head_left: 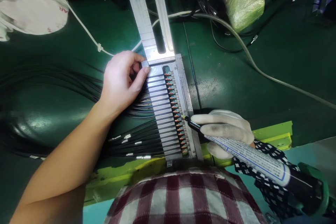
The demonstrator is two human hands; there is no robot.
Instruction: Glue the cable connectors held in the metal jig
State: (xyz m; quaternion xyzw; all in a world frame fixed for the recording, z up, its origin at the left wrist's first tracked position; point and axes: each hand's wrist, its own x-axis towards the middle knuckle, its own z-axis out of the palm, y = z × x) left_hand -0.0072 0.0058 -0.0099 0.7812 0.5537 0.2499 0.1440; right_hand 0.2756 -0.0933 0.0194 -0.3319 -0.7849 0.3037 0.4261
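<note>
A metal fixture (pixel 161 110) holds a row of black cables (pixel 159 105) side by side. Small connector ends with exposed coloured wires (pixel 173 97) line its slot. My left hand (pixel 122 75), bare, grips the fixture's upper left corner between thumb and fingers. In my right hand (pixel 227 127), which wears a white glove, is a long labelled tube (pixel 246 157) with a black nozzle. Its narrow yellowish tip is at the connector ends around the middle of the row, though whether it touches them I cannot tell.
A slotted metal bar (pixel 147 24) extends away from the fixture. Loose cables (pixel 65 80) curve to the left across the green table (pixel 215 77). A thick grey cord (pixel 244 47) crosses on the right. A plastic-wrapped bundle (pixel 241 0) and a white cloth (pixel 31 3) lie behind.
</note>
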